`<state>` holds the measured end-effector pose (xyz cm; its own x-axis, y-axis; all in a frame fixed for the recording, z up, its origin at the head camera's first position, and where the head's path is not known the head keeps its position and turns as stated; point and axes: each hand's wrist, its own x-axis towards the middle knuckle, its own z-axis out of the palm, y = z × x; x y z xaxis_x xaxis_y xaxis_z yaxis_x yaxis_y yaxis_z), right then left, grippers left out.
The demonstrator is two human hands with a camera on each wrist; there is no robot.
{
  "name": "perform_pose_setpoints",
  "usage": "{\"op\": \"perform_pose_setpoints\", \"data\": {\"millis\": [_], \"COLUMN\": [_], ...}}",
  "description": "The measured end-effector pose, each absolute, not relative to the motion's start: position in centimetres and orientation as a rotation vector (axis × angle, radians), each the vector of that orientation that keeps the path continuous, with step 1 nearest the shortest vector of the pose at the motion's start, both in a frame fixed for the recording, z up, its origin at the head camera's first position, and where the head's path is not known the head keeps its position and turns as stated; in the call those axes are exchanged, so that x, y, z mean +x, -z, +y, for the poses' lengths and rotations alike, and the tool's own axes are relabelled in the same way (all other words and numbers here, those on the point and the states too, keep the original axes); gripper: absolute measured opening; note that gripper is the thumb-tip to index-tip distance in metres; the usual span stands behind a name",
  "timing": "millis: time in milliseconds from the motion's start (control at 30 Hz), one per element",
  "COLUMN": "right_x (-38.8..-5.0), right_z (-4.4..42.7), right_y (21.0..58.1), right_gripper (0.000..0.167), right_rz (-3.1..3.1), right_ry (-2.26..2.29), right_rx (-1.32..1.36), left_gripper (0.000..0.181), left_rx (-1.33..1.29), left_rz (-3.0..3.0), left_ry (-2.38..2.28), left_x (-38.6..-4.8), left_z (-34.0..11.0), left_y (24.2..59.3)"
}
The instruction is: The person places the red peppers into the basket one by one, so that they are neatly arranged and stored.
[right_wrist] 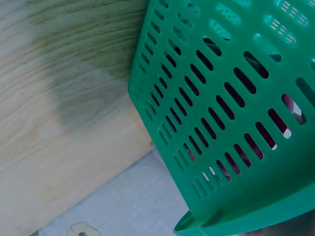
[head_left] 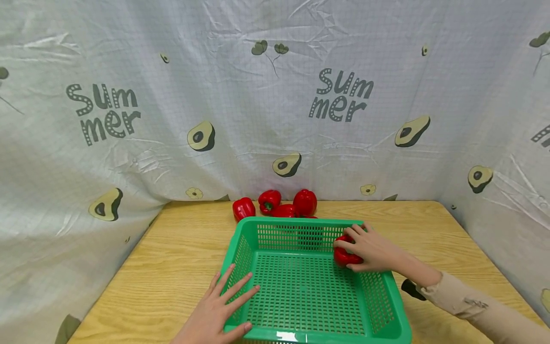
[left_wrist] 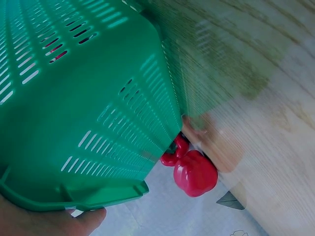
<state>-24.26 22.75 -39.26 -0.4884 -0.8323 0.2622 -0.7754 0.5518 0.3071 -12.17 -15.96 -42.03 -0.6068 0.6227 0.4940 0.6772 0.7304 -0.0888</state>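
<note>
A green plastic basket (head_left: 301, 298) with slotted walls stands on the wooden table. Inside its back right corner is a red bell pepper (head_left: 345, 255); my right hand (head_left: 371, 248) reaches over the right wall and grips it with fingers and thumb. My left hand (head_left: 219, 306) lies at the basket's left rim, its fingers straight and spread over the inside. In the left wrist view part of the left hand (left_wrist: 74, 222) touches the rim. The right wrist view shows mostly the basket's outer wall (right_wrist: 231, 108), which hides most of the right hand.
Several red bell peppers lie behind the basket, among them a left one (head_left: 243, 209) and a right one (head_left: 305, 202); the basket's back rim partly covers some. A whitish cloth (head_left: 240, 95) printed with avocados hangs round the table (head_left: 172, 267). A dark object (head_left: 412, 289) shows by the right wrist.
</note>
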Motion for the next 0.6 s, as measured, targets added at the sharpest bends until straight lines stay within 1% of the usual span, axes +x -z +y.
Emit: {"op": "perform_pose_setpoints", "data": {"millis": [167,400,600], "right_x": [-24.56,-24.87,-24.73], "right_z": [22.53,22.09,21.85], "right_y": [39.32,39.46,39.81], "right_gripper": [0.050,0.048,0.050], "right_rz": [-2.407,-2.367,-2.420], "right_ry": [0.252,0.317,0.378], "right_rx": [1.323,1.322,1.303], "left_gripper": [0.062,0.056,0.060], "left_rx": [-0.985,-0.980,-0.996], "left_rz": [-2.433,-2.438,-2.421], "left_ry": [0.148,0.142,0.139], "left_x": [-12.18,-12.14,-12.11], "left_z": [-15.99,-16.00,-16.03], "left_y": [42.03,41.88,41.91]}}
